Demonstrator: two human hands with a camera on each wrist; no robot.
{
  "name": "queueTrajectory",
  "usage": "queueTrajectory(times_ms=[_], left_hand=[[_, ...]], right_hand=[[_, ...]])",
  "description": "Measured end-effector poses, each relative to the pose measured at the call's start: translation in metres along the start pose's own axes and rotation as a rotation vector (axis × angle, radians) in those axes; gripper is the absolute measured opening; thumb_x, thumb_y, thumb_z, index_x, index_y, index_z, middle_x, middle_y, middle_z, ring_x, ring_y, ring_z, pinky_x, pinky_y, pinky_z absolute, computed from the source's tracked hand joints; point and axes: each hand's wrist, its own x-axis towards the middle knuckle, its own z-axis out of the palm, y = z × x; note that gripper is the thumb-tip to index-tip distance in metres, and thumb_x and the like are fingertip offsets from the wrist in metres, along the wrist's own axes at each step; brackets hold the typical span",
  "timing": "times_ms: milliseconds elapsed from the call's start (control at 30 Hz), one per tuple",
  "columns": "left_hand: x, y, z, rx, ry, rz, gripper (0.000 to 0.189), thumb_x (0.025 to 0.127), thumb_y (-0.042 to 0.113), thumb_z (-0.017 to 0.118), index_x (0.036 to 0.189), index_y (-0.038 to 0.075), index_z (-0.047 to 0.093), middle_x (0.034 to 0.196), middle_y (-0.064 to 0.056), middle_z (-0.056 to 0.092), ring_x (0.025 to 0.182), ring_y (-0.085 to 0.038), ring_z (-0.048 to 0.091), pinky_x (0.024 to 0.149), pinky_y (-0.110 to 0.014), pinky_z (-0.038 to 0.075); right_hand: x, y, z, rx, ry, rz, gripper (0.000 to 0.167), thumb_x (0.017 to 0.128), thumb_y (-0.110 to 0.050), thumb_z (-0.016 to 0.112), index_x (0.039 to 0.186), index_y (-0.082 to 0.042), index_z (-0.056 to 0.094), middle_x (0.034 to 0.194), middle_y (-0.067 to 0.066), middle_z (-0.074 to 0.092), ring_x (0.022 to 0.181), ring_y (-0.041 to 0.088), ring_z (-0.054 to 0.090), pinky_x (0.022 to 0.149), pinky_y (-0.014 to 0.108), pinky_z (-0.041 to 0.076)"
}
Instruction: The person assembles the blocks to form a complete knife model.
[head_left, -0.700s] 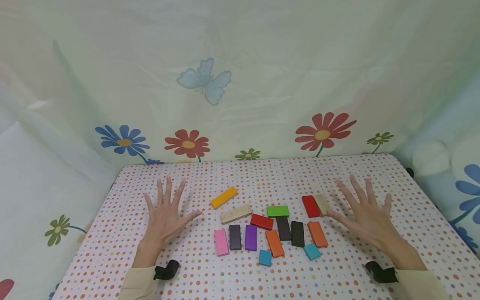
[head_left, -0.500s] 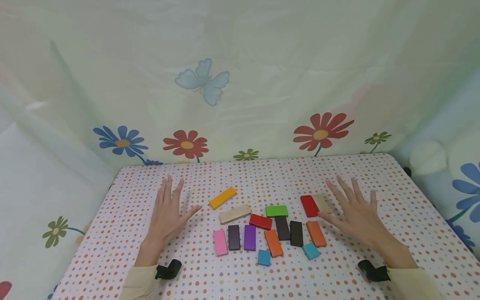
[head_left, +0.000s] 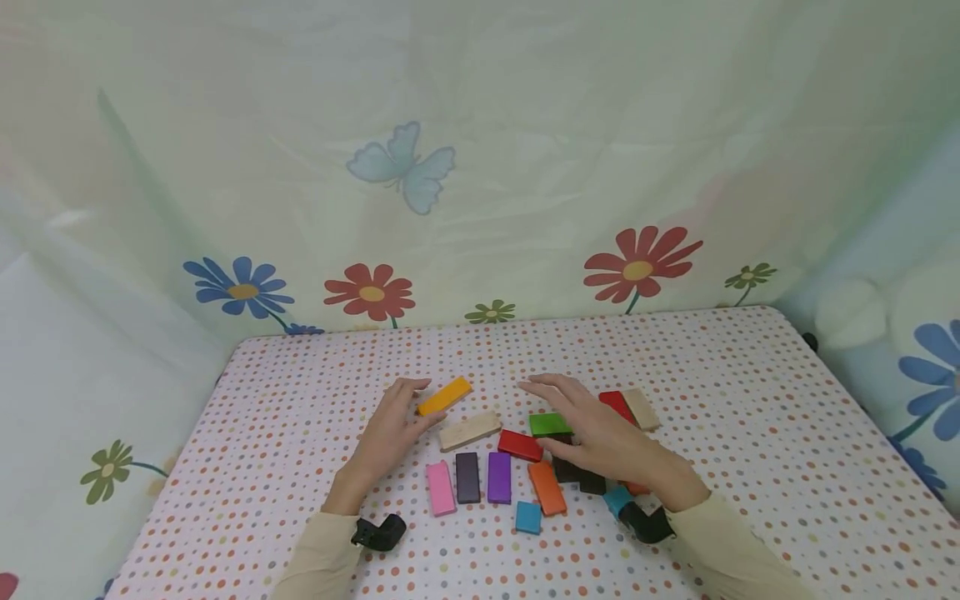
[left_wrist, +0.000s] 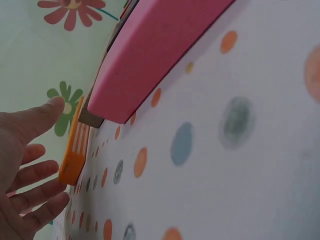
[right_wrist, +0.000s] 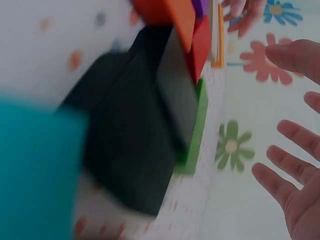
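**Dotted tabletop [head_left: 300, 367]: right hand [head_left: 611, 437] and left hand [head_left: 384, 437] drawn inward since earlier**

Lower right of centre, the right hand's fingers [right_wrist: 297, 137] are spread, thumb apart, near a flat green block [head_left: 549, 424]. The left hand's fingers [left_wrist: 40, 174], spread and gently bent, flank a yellow block's [head_left: 446, 395] left end, lower centre; contact is unclear. Below lies a pale, wood-toned block [head_left: 470, 431]; near bottom centre, a squarish blue block [head_left: 528, 517].

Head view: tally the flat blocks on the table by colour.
Golden-yellow flat block: 1
Beige flat blocks: 2
Green flat block: 1
Red flat blocks: 2
Pink flat block: 1
Purple flat block: 1
Dark flat blocks: 3
Orange flat blocks: 2 (one mostly hidden)
Blue flat blocks: 2
Total: 15
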Motion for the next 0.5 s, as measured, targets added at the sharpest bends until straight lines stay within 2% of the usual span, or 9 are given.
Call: queueTrajectory(times_ms=[67,200,333,500], left_hand=[[0.003,0.002,0.003,-0.053,-0.015,-0.026,0.061,0.096,0.027,0.08,0.147,0.006,0.056,0.136,-0.008,0.058,0.124,-0.027,0.058,0.102,-0.046,0.052],[0.008,0.004,0.006,-0.085,-0.021,-0.015,0.06,0.094,0.022,0.082,0.146,0.005,0.058,0.134,-0.01,0.059,0.121,-0.028,0.06,0.103,-0.047,0.053],[0.015,0.003,0.008,-0.062,-0.033,0.0,0.058,0.092,0.016,0.083,0.144,0.004,0.059,0.132,-0.01,0.061,0.119,-0.027,0.061,0.103,-0.044,0.053],[0.025,0.003,0.009,-0.01,-0.07,0.056,0.052,0.094,0.011,0.08,0.142,0.003,0.061,0.126,-0.01,0.066,0.116,-0.027,0.061,0.104,-0.044,0.052]], right_hand=[[0.011,-0.007,0.002,0.03,-0.059,-0.023,0.07,0.096,-0.018,0.079,0.157,-0.012,0.045,0.154,0.013,0.046,0.136,0.032,0.05,0.099,0.051,0.056],[0.031,-0.016,0.007,0.04,-0.129,-0.066,0.058,0.097,-0.019,0.078,0.149,-0.011,0.055,0.147,0.01,0.052,0.131,0.027,0.053,0.101,0.046,0.055],[0.05,-0.018,0.016,0.028,-0.162,-0.107,0.044,0.096,-0.015,0.078,0.137,-0.008,0.065,0.139,0.008,0.057,0.125,0.024,0.056,0.102,0.042,0.055],[0.068,-0.02,0.027,0.046,-0.258,-0.084,0.036,0.098,-0.015,0.076,0.132,-0.009,0.068,0.137,0.006,0.058,0.124,0.022,0.056,0.104,0.041,0.053]])
